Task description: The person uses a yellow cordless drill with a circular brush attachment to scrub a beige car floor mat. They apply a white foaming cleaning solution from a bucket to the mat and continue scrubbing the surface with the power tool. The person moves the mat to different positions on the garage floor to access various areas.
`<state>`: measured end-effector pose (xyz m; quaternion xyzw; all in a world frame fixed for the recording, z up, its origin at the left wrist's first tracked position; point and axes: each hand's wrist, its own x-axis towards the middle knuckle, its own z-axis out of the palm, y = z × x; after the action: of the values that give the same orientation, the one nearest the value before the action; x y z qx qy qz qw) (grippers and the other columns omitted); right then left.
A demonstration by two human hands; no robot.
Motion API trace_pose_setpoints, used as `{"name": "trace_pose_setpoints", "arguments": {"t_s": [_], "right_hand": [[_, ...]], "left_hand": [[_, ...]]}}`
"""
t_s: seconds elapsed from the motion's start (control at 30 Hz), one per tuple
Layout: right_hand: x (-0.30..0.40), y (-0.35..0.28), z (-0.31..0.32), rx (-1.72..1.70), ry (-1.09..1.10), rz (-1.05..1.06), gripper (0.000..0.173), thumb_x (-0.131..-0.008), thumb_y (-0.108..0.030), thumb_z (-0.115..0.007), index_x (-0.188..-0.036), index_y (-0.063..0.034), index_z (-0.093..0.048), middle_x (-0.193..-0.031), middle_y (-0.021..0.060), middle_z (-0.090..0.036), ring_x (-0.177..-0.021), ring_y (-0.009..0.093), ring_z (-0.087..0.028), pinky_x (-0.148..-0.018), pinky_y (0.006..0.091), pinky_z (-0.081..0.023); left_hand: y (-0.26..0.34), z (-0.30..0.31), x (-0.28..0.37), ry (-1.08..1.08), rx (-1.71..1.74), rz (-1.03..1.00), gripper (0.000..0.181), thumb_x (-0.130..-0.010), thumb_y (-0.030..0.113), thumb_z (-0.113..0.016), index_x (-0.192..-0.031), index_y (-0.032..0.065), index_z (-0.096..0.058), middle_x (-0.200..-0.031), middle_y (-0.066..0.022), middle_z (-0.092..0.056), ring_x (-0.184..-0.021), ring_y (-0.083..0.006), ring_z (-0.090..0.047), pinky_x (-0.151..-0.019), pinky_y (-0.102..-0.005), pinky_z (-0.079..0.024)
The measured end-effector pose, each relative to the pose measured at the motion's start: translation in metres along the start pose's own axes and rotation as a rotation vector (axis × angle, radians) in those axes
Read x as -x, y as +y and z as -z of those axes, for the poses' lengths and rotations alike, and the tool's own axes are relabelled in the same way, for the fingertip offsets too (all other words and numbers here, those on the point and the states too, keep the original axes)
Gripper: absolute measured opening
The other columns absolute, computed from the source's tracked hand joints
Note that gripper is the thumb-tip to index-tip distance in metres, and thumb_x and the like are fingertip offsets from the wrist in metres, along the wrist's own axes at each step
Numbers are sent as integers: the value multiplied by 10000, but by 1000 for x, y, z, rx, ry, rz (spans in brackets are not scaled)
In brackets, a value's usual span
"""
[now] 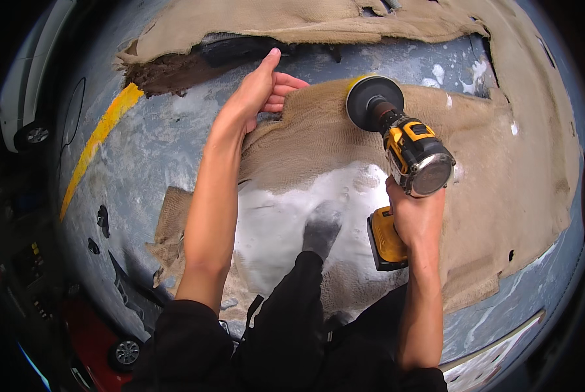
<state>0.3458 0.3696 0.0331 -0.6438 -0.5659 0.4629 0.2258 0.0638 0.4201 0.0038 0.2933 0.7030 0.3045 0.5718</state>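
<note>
My right hand (417,215) grips a yellow and black DeWalt cordless drill (415,152) by its handle. A round black backing pad with a yellow-edged brush or disc (375,102) is fitted at its front and lies against the upper part of a beige car carpet (322,132). My left hand (273,88), fingers apart and thumb raised, is at the carpet's upper left edge; part of its palm side is hidden, and no grip on the carpet shows. White foam or powder (282,225) covers the carpet's middle, around my dark-socked foot (322,228).
The wet blue-grey concrete floor (145,157) carries a yellow painted line (99,142). More carpet (532,147) curves along the top and right. A white car (32,78) stands upper left, a red car (91,338) lower left. A black hose or cable (72,132) lies at left.
</note>
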Motion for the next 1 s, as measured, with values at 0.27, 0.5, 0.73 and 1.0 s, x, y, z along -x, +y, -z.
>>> {"name": "trace_pose_setpoints", "arguments": {"t_s": [0.27,0.5,0.73,1.0], "right_hand": [[2,-5,-7,32,11,204,339,-670,-21,-713,-1000,14,-645,-901,191,-683,-868,350,-672,-778,382,-517],[-8,-27,-20,213,-77,-3,280,-692,-40,-674,-959,40,-648,-838,200,-682,-819,318,-685,-749,378,-509],[-14,-41,6,-116,-198,-158,253,-807,15,-549,-1049,46,-620,-818,83,-632,-484,118,-514,-449,250,-423],[45,-58,56,125,-444,-129,287,-796,31,-539,-1075,60,-599,-917,118,-647,-477,121,-494,-416,248,-407]], "left_hand": [[10,-9,-4,53,-37,0,787,-958,627,-245,-1014,-16,-696,-877,-84,-711,-756,-103,-618,-685,-232,-452],[-22,1,-14,282,-392,-117,717,-942,603,-339,-1060,-19,-678,-983,-199,-692,-965,-339,-640,-862,-406,-464],[-40,-40,159,523,-106,-265,258,-874,218,-614,-1016,3,-619,-1001,-180,-640,-930,-377,-619,-815,-420,-491],[-224,-80,537,275,-216,878,327,-862,372,-565,-912,79,-701,-927,-165,-690,-936,-370,-642,-823,-468,-500]]}}
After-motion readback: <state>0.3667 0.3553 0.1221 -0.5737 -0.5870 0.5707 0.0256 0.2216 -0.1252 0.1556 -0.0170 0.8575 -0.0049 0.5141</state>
